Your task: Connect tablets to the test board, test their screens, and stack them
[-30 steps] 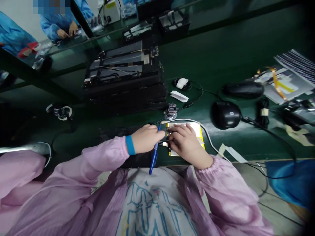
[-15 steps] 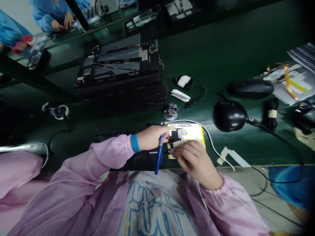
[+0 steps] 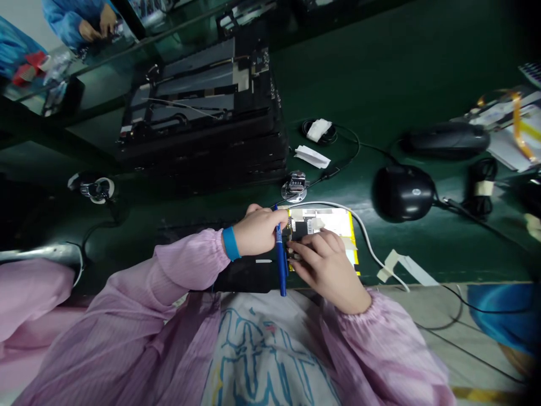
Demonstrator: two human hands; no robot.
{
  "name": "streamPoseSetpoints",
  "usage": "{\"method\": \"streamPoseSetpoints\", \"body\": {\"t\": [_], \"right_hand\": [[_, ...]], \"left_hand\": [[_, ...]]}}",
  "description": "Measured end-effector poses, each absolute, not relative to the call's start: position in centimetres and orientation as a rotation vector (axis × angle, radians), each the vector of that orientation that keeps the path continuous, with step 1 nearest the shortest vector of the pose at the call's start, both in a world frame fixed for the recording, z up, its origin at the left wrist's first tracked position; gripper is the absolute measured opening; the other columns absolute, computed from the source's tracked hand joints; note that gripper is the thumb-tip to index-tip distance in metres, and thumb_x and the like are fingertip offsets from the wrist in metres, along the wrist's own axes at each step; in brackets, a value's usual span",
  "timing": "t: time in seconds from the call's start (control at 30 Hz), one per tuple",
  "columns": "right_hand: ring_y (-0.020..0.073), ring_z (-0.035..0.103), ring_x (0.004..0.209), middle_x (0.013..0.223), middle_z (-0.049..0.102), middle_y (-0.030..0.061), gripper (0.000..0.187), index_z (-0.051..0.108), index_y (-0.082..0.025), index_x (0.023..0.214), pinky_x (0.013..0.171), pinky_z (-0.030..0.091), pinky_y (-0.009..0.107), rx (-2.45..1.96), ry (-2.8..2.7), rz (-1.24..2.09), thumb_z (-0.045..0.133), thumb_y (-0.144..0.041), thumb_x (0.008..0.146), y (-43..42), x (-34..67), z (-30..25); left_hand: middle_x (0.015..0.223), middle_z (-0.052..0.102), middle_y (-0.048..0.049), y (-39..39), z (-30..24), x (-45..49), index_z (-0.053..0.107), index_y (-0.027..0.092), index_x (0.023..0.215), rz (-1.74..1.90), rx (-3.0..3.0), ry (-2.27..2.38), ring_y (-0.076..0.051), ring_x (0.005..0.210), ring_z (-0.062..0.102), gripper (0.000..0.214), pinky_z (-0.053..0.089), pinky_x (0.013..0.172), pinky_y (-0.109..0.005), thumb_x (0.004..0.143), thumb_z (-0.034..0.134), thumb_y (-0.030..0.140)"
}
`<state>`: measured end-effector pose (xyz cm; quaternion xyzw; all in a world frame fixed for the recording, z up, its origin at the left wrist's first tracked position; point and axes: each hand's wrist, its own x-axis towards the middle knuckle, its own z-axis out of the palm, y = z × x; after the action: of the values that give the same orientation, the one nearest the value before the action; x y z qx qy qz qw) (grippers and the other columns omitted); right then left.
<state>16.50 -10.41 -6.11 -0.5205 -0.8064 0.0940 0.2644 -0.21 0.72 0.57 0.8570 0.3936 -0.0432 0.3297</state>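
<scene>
change since half a second ago: the right hand (image 3: 325, 265) has slid forward from the near edge of the flat battery pack (image 3: 333, 221) and now covers its left end. the blue pen (image 3: 281, 262) stands steeper than before. i count two hands at work, one pen and one battery pack, which lies on the green bench (image 3: 380, 67) near its front edge. the left hand (image 3: 257, 231) is closed round the pen, tip toward the pack. the right hand's fingers (image 3: 310, 245) are bent, tips pressed on the pack's black strip; i cannot tell whether they pinch anything. behind it i count two black mice (image 3: 403, 193), one tally counter (image 3: 295, 186) and one white cable (image 3: 367, 239).
</scene>
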Motion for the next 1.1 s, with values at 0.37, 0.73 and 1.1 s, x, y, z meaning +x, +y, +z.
{"method": "streamPoseSetpoints", "body": {"t": [0.37,0.73,1.1], "right_hand": [[0.0262,0.049,0.098,0.1,0.058,0.0093,0.027,0.063,-0.019,0.111,0.102,0.038,0.053,-1.43,-2.157,0.237,0.059,-0.029,0.086,-10.5,16.6,-6.0],[0.0271,0.051,0.103,0.107,0.061,0.0109,0.031,0.058,-0.017,0.115,0.103,0.039,0.054,-1.384,-2.112,0.272,0.059,-0.028,0.086,-10.4,16.7,-6.3],[0.0279,0.052,0.103,0.106,0.06,0.0123,0.032,0.059,-0.015,0.115,0.104,0.039,0.055,-1.389,-2.116,0.249,0.057,-0.03,0.088,-10.5,16.6,-6.5]], "left_hand": [[0.074,0.062,-0.0025,0.5,0.3,0.1,0.049,0.019,0.084,-0.298,2.306,1.032,-0.022,0.082,0.062,0.015,0.032,0.089,-0.043,0.073,0.046,0.009],[0.073,0.06,-0.0033,0.3,-0.1,0.0,0.051,0.018,0.087,-0.323,2.388,0.999,-0.022,0.079,0.059,0.018,0.032,0.087,-0.043,0.073,0.046,0.009],[0.082,0.067,-0.0027,-0.2,0.0,1.0,0.051,0.019,0.084,-0.239,2.323,1.149,-0.021,0.084,0.058,0.016,0.031,0.086,-0.041,0.074,0.047,0.007]]}}
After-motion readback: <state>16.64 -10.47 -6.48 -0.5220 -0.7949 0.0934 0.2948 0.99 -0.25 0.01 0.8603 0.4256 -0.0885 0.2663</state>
